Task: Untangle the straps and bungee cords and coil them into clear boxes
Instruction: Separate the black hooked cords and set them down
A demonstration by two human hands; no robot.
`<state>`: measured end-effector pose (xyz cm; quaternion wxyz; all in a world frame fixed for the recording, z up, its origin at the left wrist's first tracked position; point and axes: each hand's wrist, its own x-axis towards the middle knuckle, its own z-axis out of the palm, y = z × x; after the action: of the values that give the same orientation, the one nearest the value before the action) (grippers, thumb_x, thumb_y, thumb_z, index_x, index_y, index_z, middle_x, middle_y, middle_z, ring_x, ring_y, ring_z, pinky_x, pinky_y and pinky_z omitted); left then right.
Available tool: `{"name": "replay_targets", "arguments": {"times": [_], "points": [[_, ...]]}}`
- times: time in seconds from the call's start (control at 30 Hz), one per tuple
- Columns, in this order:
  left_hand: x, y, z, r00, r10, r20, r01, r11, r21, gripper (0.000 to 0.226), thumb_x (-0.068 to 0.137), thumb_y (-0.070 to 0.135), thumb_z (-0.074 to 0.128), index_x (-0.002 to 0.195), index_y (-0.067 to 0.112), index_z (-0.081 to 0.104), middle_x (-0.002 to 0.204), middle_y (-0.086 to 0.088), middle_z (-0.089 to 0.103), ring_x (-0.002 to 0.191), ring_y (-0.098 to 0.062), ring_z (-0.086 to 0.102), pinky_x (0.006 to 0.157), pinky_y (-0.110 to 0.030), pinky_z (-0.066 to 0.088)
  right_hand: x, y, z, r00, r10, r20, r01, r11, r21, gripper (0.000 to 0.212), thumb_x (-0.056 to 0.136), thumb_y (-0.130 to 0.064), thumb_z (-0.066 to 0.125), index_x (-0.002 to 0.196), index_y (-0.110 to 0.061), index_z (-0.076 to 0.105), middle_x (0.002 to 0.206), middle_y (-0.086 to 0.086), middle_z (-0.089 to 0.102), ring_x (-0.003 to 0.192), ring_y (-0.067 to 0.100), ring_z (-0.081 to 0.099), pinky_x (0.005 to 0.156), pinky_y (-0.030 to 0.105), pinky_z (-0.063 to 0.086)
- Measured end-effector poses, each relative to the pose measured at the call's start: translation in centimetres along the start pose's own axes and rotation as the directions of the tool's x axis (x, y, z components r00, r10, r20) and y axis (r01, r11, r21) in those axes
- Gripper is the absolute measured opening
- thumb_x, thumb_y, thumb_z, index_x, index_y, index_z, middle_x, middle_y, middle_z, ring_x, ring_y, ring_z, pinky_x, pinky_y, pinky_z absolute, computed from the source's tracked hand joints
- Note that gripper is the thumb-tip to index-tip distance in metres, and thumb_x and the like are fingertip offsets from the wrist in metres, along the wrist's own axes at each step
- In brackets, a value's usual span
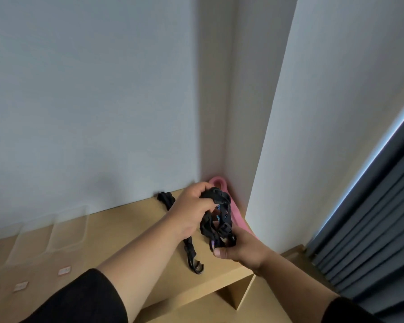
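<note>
Overhead: two hands (191, 208), one strap tangle (216, 215); two boxes (68, 229)

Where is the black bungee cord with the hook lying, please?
The bungee cord lies on the wooden table, under the left hand, hook toward the front edge.

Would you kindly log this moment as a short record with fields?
surface: wooden table
left hand: grips top of tangled black strap bundle
right hand: grips bundle's lower end
on table: black bungee cord with hook, lying loose
back corner: pink band
boxes: clear boxes at left, look empty
coiled so far: nothing visible
</note>
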<state>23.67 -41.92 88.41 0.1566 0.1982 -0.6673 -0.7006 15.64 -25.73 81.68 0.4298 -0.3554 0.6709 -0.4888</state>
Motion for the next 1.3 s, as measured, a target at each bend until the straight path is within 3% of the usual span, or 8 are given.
{"name": "replay_targets", "arguments": {"times": [0.17, 0.27, 0.37, 0.57, 0.77, 1.03, 1.2, 1.3], "points": [[-0.4, 0.0, -0.3, 0.998, -0.062, -0.021, 0.058, 0.986, -0.155, 0.022, 0.073, 0.002, 0.063, 0.073, 0.021, 0.073, 0.060, -0.005, 0.056, 0.057, -0.018, 0.053, 0.057, -0.028, 0.049, -0.3, 0.2, 0.8, 0.997, 0.026, 0.070, -0.021, 0.997, -0.073, 0.012, 0.087, -0.030, 0.074, 0.081, -0.020, 0.069, 0.085, -0.003, 0.071, 0.087, 0.009, 0.066, 0.087, 0.024, 0.052], [0.3, 0.3, -3.4, 0.995, -0.098, -0.003, 0.096, 0.965, 0.242, 0.025, 0.088, 0.009, 0.064, 0.073, 0.028, 0.073, 0.071, 0.002, 0.070, 0.065, -0.015, 0.067, 0.058, -0.025, 0.052, -0.7, 0.7, 1.2, 0.991, 0.085, 0.103, -0.074, 0.992, -0.106, 0.018, 0.089, -0.036, 0.066, 0.078, -0.024, 0.070, 0.082, -0.004, 0.072, 0.083, 0.006, 0.067, 0.083, 0.020, 0.047], [1.5, 0.9, -7.4, 0.982, -0.187, 0.016, 0.144, 0.805, 0.576, 0.019, 0.090, 0.009, 0.067, 0.084, 0.026, 0.072, 0.084, 0.004, 0.073, 0.076, -0.011, 0.072, 0.067, -0.028, 0.060, -0.9, 1.4, 1.2, 0.985, 0.138, 0.104, -0.132, 0.989, -0.058, 0.024, 0.096, -0.035, 0.061, 0.103, -0.014, 0.068, 0.089, 0.001, 0.077, 0.093, 0.013, 0.072, 0.085, 0.019, 0.049], [3.2, -0.2, -11.0, 0.919, -0.334, -0.208, 0.384, 0.878, 0.287, 0.020, 0.091, -0.005, 0.060, 0.101, 0.007, 0.071, 0.092, -0.013, 0.071, 0.068, -0.016, 0.066, 0.050, -0.026, 0.053, 0.6, 0.8, 3.2, 0.985, 0.169, 0.029, -0.167, 0.984, -0.064, 0.024, 0.099, -0.041, 0.059, 0.100, -0.016, 0.057, 0.069, 0.007, 0.056, 0.053, 0.017, 0.050, 0.052, 0.031, 0.049], [5.1, -2.1, -13.3, 0.886, -0.362, -0.290, 0.418, 0.894, 0.162, 0.022, 0.088, -0.006, 0.068, 0.108, 0.004, 0.072, 0.087, -0.011, 0.067, 0.053, -0.011, 0.053, 0.053, -0.027, 0.057, 3.4, 1.3, 5.7, 0.990, 0.003, -0.141, -0.057, 0.921, -0.384, 0.013, 0.095, -0.034, 0.063, 0.101, -0.025, 0.056, 0.080, -0.002, 0.061, 0.069, 0.007, 0.056, 0.065, 0.026, 0.047], [10.5, -5.9, -16.7, 0.856, -0.402, -0.324, 0.421, 0.907, -0.011, 0.027, 0.085, -0.021, 0.056, 0.089, 0.000, 0.073, 0.084, -0.014, 0.073, 0.063, -0.020, 0.073, 0.062, -0.029, 0.061, 8.9, 3.0, 8.3, 0.974, 0.116, -0.195, -0.198, 0.854, -0.481, 0.012, 0.096, -0.031, 0.053, 0.106, -0.026, 0.049, 0.097, -0.001, 0.063, 0.091, 0.021, 0.061, 0.077, 0.035, 0.047], [14.7, -9.3, -18.7, 0.848, -0.395, -0.354, 0.429, 0.903, 0.020, 0.025, 0.084, -0.016, 0.063, 0.083, 0.006, 0.074, 0.082, -0.014, 0.074, 0.063, -0.021, 0.074, 0.060, -0.030, 0.060, 12.3, 4.0, 9.6, 0.957, 0.133, -0.259, -0.243, 0.854, -0.459, 0.057, 0.100, -0.022, 0.048, 0.150, -0.024, 0.024, 0.127, 0.008, 0.060, 0.106, 0.029, 0.063, 0.080, 0.032, 0.045], [16.7, -11.7, -19.6, 0.853, -0.339, -0.396, 0.430, 0.887, 0.167, 0.019, 0.085, -0.005, 0.063, 0.089, 0.011, 0.073, 0.080, -0.011, 0.075, 0.064, -0.020, 0.075, 0.063, -0.032, 0.062, 13.9, 4.8, 9.8, 0.945, 0.153, -0.289, -0.275, 0.852, -0.446, 0.054, 0.100, -0.025, 0.049, 0.149, -0.027, 0.025, 0.133, 0.005, 0.058, 0.112, 0.025, 0.061, 0.078, 0.027, 0.039]]}}
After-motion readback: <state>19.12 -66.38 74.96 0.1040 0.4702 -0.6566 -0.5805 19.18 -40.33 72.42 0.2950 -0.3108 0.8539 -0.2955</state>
